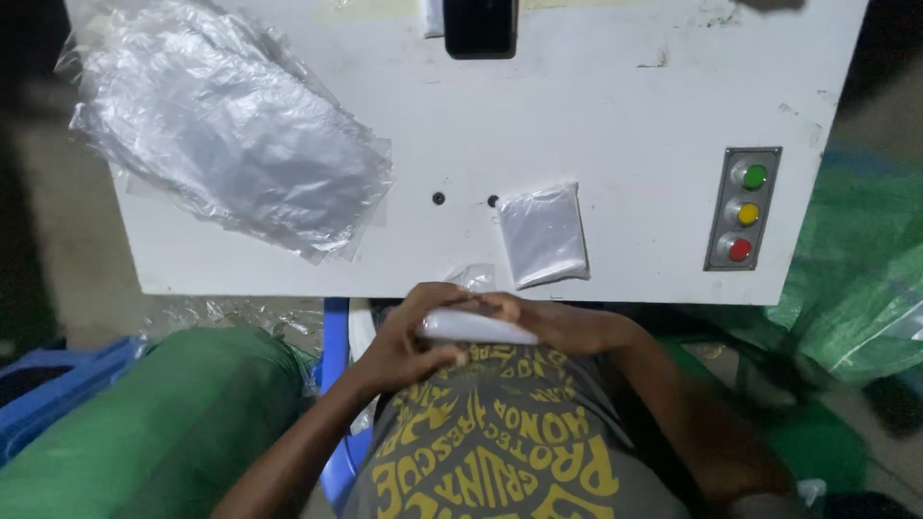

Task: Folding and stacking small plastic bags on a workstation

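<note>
Both my hands meet just below the front edge of the white table, close to my belly. My left hand and my right hand together grip a small flat white packet held sideways between them. On the table just above my hands lies a small folded packet in clear plastic. A scrap of clear plastic sticks up at the table edge next to my fingers.
A loose pile of clear plastic bags covers the table's left part. A grey panel with green, yellow and red buttons sits at the right. A dark device stands at the far edge. Green sacks flank me.
</note>
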